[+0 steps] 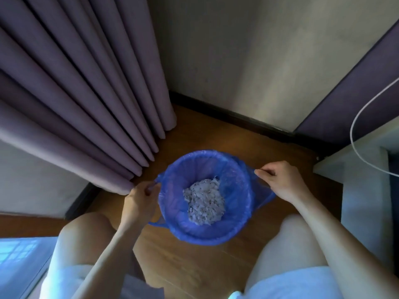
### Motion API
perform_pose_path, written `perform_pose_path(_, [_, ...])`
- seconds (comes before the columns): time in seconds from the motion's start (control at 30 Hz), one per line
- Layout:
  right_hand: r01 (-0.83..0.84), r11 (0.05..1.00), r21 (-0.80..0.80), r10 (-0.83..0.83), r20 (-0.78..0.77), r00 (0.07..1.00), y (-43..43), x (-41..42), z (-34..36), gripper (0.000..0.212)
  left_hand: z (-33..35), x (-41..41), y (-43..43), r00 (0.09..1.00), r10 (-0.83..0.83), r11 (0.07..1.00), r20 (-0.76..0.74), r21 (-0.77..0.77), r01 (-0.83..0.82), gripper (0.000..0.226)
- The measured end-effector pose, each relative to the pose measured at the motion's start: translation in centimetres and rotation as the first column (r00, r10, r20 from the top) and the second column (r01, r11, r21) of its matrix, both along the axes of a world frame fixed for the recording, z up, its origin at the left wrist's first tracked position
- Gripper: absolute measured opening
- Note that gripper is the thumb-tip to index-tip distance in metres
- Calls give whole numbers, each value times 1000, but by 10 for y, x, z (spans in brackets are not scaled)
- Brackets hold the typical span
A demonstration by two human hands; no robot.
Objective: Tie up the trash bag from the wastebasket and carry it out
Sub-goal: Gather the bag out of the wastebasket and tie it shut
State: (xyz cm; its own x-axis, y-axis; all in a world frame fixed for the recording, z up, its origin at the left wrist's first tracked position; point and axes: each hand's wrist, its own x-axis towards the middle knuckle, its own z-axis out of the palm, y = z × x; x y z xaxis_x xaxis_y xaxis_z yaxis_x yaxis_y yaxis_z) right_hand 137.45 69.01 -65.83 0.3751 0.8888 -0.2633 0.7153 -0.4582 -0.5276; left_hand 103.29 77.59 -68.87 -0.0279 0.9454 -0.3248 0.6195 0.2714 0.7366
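On floor: one bag [205, 197], two hands [140, 203] [282, 182]

The trash bag [205, 231] between my knees is a bright, see-through blue, its handle loops the same blue where my fingers [262, 172] pinch them. Inside lies a pale grey-white heap of shredded scraps [204, 203], faintly speckled. The floor [194, 262] beneath is warm reddish-brown wood with a visible plank grain. The curtain [75, 83] at left hangs in dusty purple folds, plain and unpatterned. The wall [248, 57] behind is off-white with a greyish cast, edged by a dark brown skirting board [226, 114]. My shorts [302, 283] are pale, nearly white. A thin white cable [357, 152] loops at right.
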Motion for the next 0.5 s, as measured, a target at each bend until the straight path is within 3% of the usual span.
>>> perform_pose_path(0.1, [13, 999, -29, -12, 49, 999, 7, -6, -1, 20, 5, 5, 9, 989, -83, 996, -120, 16, 85, 17])
perform_pose_path(0.17, [113, 993, 29, -110, -90, 990, 13, -11, 4, 19, 8, 10, 15, 992, -57, 998, -115, 22, 60, 21])
perform_pose_path(0.27, [299, 942, 155, -210, -425, 880, 15, -22, 15, 18, 10, 16, 20, 987, 34, 998, 157, 49, -42, 26])
perform_pose_path(0.33, [278, 938, 205, -151, -479, 865, 11, -25, 20, 17, 13, 20, 17, 963, 9, 996, 270, 79, -32, 25])
perform_pose_path(0.4, [256, 944, 207, -117, -518, 847, 10, -27, 23, 17, 13, 18, 14, 958, -30, 996, 286, 83, 7, 23])
perform_pose_path(0.5, [329, 942, 74, -240, -537, 809, 25, -29, 22, 18, 9, 16, 28, 961, 42, 999, 272, -39, -33, 15])
